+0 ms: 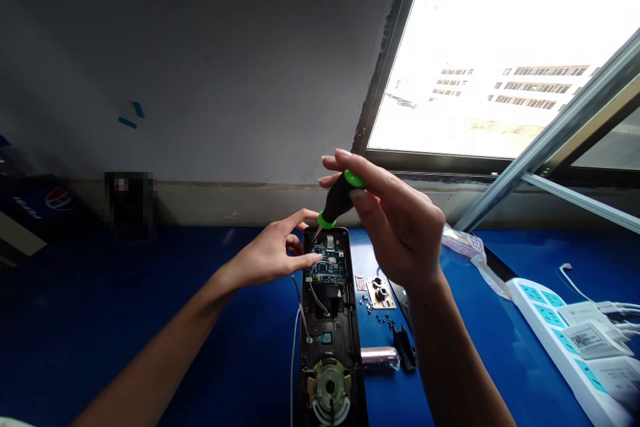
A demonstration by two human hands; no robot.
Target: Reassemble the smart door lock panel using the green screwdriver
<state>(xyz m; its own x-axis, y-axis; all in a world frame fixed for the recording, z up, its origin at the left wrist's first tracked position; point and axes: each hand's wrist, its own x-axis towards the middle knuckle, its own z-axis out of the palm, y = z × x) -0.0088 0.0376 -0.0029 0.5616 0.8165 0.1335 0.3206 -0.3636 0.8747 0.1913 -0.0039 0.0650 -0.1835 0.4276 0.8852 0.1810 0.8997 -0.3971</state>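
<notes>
An opened electronic door lock body (330, 327) lies lengthwise on the blue table, with a green circuit board (326, 264) exposed near its far end and a round brass-and-metal latch mechanism (330, 387) near its near end. My right hand (395, 220) grips a green-and-black screwdriver (341, 199) just above the board, its thin shaft tilted down toward the lock's far end. My left hand (270, 257) rests its spread fingers on the lock's far end and holds nothing. The screwdriver tip is hard to see against the board.
Right of the lock lie a small metal plate (380, 293), several loose screws (368, 304), a silver cylinder (379, 355) and a black part (404, 348). A white power strip (555, 337) with plugged-in adapters sits at right, beneath a bright window (480, 60).
</notes>
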